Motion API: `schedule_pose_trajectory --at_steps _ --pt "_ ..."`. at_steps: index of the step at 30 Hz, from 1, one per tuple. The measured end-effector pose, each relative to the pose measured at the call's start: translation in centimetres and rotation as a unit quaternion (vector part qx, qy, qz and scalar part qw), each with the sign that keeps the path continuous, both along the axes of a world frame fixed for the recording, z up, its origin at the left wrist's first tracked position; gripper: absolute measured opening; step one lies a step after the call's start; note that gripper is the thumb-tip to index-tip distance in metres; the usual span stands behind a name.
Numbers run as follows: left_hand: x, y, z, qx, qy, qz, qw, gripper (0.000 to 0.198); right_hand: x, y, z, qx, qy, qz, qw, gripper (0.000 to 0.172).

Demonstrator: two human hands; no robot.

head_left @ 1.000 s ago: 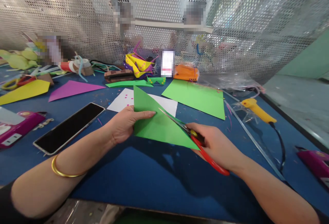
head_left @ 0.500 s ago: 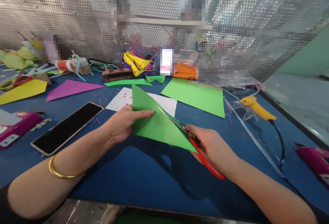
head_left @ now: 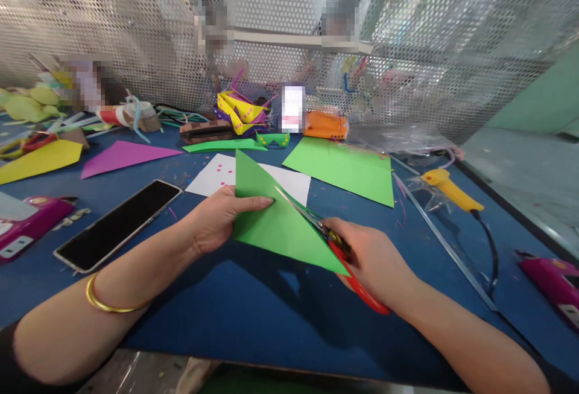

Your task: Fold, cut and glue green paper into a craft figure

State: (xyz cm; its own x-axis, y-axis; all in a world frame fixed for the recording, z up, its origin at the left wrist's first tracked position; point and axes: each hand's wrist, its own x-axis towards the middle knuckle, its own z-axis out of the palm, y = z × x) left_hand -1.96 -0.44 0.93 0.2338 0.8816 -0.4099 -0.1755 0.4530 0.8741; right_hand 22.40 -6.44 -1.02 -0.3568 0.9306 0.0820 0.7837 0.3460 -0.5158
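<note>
My left hand [head_left: 216, 218] pinches the left edge of a folded green paper triangle [head_left: 275, 220], thumb on top, holding it just above the blue table [head_left: 253, 315]. Red-handled scissors [head_left: 337, 248] are gripped in my right hand [head_left: 371, 261], fingers through the loops. Their blades lie along the triangle's right edge, cutting into the paper. A gold bangle [head_left: 106, 302] circles my left forearm.
A phone [head_left: 118, 224] lies face up at left, beside a pink device [head_left: 27, 225]. White paper [head_left: 217, 175], a green sheet [head_left: 344, 168], purple [head_left: 124, 155] and yellow [head_left: 40, 158] triangles lie beyond. A yellow glue gun [head_left: 447, 189] sits at right. A perforated metal screen backs the table; people sit behind it.
The scissors and my right hand have crept a little to the left along the paper's edge. My left hand keeps its hold on the triangle.
</note>
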Motion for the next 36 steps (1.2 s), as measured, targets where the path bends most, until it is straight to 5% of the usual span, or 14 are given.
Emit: schedule_pose_trajectory --at_steps 36 --pt "0.10 -0.27 -0.02 -0.022 -0.009 -0.032 0.999 0.016 -0.62 -0.72 -0.28 0.049 -0.044 -0.012 0.998 0.023"
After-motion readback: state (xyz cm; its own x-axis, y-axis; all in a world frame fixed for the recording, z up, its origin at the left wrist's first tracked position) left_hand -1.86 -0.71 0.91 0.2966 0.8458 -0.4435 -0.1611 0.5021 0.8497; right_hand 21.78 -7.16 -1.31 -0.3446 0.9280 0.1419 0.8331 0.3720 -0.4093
